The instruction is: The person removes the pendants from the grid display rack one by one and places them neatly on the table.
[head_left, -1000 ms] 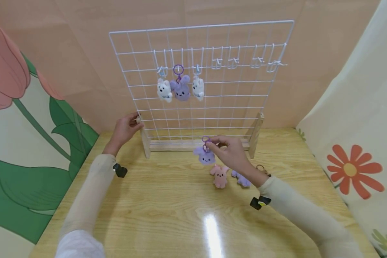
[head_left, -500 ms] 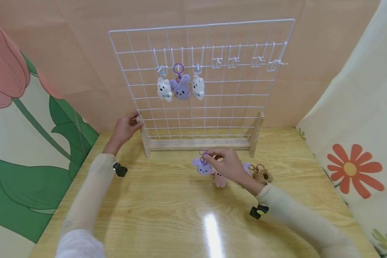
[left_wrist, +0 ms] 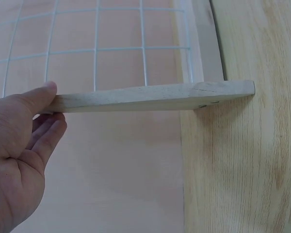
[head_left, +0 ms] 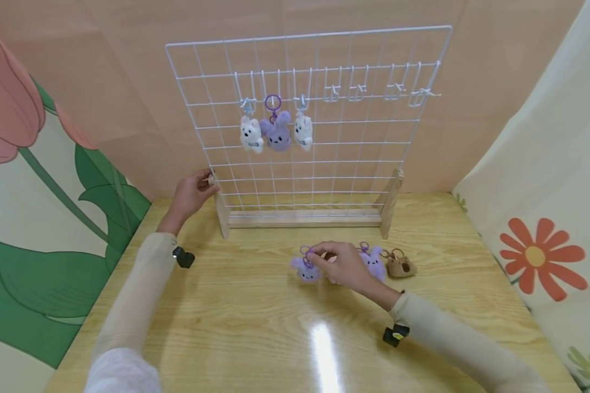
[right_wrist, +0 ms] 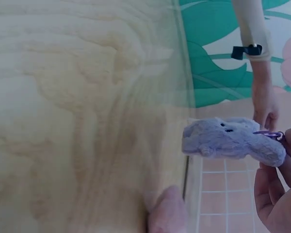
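Lowered since the earlier frame: lilac rabbit keychain (head_left: 307,273), over the desk (head_left: 226,327), its ring (head_left: 306,249) pinched by the right hand (head_left: 346,266); left hand (head_left: 190,196) grips the wooden upright (head_left: 222,215). Hanging appears partial: three plush keychains (head_left: 278,137) on hooks, brown keychain (head_left: 401,267) and second lilac keychain (head_left: 375,265) unhung.

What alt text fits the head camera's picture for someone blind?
A person's right grip holds a purple plush bunny keychain over a wooden table, while the left grip pinches the wooden leg of a white wire rack. Two white plush keychains and a purple one hang from the rack; a brown plush lies at right.
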### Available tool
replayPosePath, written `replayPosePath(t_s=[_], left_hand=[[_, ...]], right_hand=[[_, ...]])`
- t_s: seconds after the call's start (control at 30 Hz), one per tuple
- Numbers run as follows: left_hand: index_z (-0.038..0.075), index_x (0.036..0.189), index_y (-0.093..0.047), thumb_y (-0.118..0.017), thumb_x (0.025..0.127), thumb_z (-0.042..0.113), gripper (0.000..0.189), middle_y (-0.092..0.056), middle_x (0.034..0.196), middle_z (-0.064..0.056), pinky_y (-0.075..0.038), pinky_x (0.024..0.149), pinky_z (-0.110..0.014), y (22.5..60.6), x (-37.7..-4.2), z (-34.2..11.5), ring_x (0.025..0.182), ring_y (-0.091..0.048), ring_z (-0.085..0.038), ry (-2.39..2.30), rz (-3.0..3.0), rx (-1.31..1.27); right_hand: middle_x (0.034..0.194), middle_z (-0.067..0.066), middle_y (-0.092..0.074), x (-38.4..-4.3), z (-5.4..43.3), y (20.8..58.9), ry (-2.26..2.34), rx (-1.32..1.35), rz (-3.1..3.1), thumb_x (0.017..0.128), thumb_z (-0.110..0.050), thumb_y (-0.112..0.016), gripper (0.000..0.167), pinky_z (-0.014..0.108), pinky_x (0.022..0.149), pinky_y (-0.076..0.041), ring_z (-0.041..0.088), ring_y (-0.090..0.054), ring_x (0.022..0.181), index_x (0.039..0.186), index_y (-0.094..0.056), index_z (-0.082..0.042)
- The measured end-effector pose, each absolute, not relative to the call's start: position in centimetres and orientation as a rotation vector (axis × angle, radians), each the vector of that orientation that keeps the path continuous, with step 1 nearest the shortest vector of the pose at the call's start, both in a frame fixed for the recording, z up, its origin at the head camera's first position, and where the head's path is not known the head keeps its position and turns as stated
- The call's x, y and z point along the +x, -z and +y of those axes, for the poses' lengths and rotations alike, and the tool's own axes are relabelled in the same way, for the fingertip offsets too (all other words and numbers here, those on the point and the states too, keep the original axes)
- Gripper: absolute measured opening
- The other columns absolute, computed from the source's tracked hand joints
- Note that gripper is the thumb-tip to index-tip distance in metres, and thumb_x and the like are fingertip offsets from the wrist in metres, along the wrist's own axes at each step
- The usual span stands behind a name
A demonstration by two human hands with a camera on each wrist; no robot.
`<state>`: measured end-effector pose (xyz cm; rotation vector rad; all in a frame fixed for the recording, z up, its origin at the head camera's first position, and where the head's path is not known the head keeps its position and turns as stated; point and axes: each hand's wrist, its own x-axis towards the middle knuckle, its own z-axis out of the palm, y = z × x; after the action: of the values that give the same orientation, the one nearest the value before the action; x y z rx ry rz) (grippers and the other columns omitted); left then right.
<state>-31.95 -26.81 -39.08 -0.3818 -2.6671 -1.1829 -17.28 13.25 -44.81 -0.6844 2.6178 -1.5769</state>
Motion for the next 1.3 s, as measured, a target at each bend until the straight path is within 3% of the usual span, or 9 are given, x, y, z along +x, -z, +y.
replayPosePath(t_s=[0.23,0.53,0.83,1.3], left_hand=[[-0.006,0.144,-0.052,-0.07,0.099,0.013,0.052,-0.057,0.14,-0.029,-0.056,0.1,-0.05,38.9,-32.0,-26.7,0.121,-0.064,-0.043,1.192,-2.654,-0.381],[-0.007,0.144,-0.052,-0.07,0.099,0.012,0.052,-0.057,0.14,-0.03,-0.057,0.099,-0.049,39.0,-32.0,-26.8,0.12,-0.064,-0.044,1.171,-2.652,-0.405],[-0.008,0.143,-0.052,-0.07,0.098,0.01,0.051,-0.057,0.141,-0.03,-0.057,0.099,-0.049,39.1,-31.8,-26.7,0.12,-0.064,-0.044,1.196,-2.652,-0.403],[-0.005,0.144,-0.053,-0.07,0.099,0.011,0.051,-0.056,0.142,-0.029,-0.057,0.099,-0.049,39.1,-31.9,-26.8,0.12,-0.064,-0.044,1.197,-2.646,-0.4]], right_hand=[[0.09,-0.008,-0.076,-17.3,13.2,46.0,1.469,-0.787,2.668,0.096,-0.021,-0.074,0.008,0.025,0.066,-0.061,0.013,-0.069,0.076,0.097,-0.08,-0.017],[0.087,-0.006,-0.075,-18.8,13.5,46.8,1.428,-0.816,2.693,0.095,-0.021,-0.075,0.009,0.024,0.067,-0.061,0.012,-0.069,0.075,0.096,-0.081,-0.014],[0.1,0.002,-0.078,-20.8,14.0,47.6,1.299,-0.866,2.752,0.095,-0.02,-0.076,0.013,0.024,0.075,-0.062,0.015,-0.072,0.087,0.103,-0.081,-0.011],[0.1,0.004,-0.079,-22.6,14.0,48.6,1.26,-0.851,2.753,0.097,-0.022,-0.073,0.015,0.023,0.052,-0.056,0.005,-0.064,0.057,0.105,-0.081,-0.012]])
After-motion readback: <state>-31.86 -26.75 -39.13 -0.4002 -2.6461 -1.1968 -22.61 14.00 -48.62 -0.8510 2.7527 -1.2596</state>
